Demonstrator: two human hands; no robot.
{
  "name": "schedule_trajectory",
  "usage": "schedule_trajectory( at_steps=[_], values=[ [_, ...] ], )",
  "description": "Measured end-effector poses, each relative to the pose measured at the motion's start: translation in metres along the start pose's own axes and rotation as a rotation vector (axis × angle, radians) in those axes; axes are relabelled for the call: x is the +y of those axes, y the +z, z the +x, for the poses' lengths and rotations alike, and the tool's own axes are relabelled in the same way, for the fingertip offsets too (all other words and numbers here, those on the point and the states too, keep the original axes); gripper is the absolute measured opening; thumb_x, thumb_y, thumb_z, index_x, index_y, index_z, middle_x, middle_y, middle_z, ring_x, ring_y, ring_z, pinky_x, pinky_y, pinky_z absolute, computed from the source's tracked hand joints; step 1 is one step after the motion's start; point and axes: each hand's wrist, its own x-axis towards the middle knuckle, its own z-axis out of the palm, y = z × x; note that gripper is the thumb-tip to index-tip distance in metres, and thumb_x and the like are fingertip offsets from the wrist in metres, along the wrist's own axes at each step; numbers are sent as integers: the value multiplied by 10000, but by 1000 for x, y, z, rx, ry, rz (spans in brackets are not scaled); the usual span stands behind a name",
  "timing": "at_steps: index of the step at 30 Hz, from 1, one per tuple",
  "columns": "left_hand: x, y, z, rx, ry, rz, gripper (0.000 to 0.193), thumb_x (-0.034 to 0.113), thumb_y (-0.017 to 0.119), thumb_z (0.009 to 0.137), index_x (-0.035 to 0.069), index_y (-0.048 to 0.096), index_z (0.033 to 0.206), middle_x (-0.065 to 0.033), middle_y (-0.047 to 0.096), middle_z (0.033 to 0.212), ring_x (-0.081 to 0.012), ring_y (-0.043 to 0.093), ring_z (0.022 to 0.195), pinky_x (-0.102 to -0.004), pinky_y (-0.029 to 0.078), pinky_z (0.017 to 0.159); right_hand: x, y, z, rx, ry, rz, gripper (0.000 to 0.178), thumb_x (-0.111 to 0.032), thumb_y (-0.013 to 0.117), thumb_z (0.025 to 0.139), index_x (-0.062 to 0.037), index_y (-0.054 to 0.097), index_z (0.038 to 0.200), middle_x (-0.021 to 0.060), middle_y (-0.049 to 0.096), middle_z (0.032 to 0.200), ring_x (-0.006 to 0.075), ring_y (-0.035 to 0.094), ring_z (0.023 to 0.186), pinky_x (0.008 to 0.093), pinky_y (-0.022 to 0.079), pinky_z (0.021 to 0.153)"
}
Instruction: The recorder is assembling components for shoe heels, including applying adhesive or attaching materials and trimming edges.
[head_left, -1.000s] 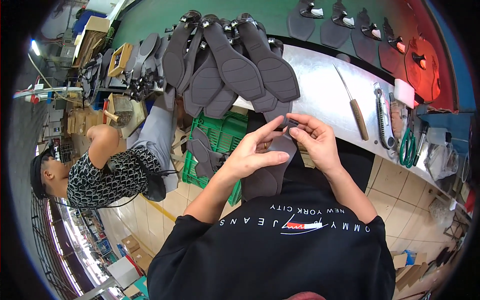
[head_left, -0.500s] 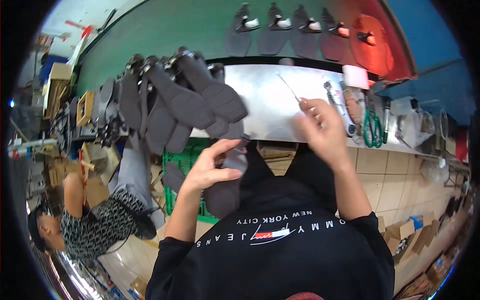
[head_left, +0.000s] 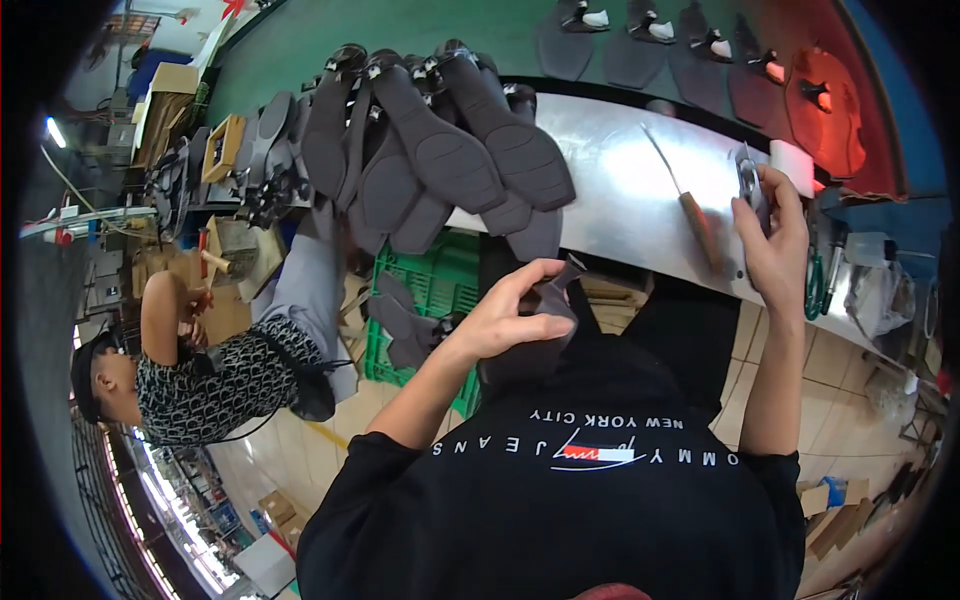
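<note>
My left hand (head_left: 515, 315) is closed around a dark sandal (head_left: 553, 298) held close to my body. Its fingers and the dark shirt behind hide much of its shape. Over the right part of the metal worktop my right hand (head_left: 778, 235) grips a slim silvery hand tool (head_left: 747, 175), whose exact kind I cannot make out. Just left of that hand, a thin-shafted tool with a wooden handle (head_left: 702, 232) lies on the metal surface.
A pile of dark-soled sandals (head_left: 440, 150) covers the worktop's left part. Several sandals stand on the green belt (head_left: 630, 45), the rightmost lit red. Green-handled scissors (head_left: 815, 285) lie at right. Below stands a green crate (head_left: 440, 275); a person (head_left: 215, 385) works at left.
My right hand has put down the wooden-handled tool, moved right and taken hold of the silvery one. My left hand still holds the sandal. The view has shifted.
</note>
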Motion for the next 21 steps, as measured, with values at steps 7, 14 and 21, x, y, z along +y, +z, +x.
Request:
schedule_trajectory(
  at_steps=[7,14,21],
  values=[
    [6,5,-8,-14,27,59,546,228,774,736,-4,559,1181,-37,586,1016,-110,557,940,-258,452,837,-68,29,-65,-890,501,735,493,-93,561,913,-93,489,1400,-29,577,793,15,484,595,168,407,517],
    [12,14,-9,-30,149,249,542,271,767,692,-20,561,1101,-76,564,982,-177,551,923,-302,436,847,-71,43,-81,-865,548,816,507,-49,563,906,-60,442,1398,-11,572,794,20,479,593,170,391,509],
    [15,15,-7,-35,188,364,525,268,761,686,-19,568,1082,-91,551,962,-196,551,903,-305,433,829,-68,44,-85,-823,567,829,476,-84,602,912,-97,482,1372,-54,534,675,9,447,566,182,356,504]
  ],
)
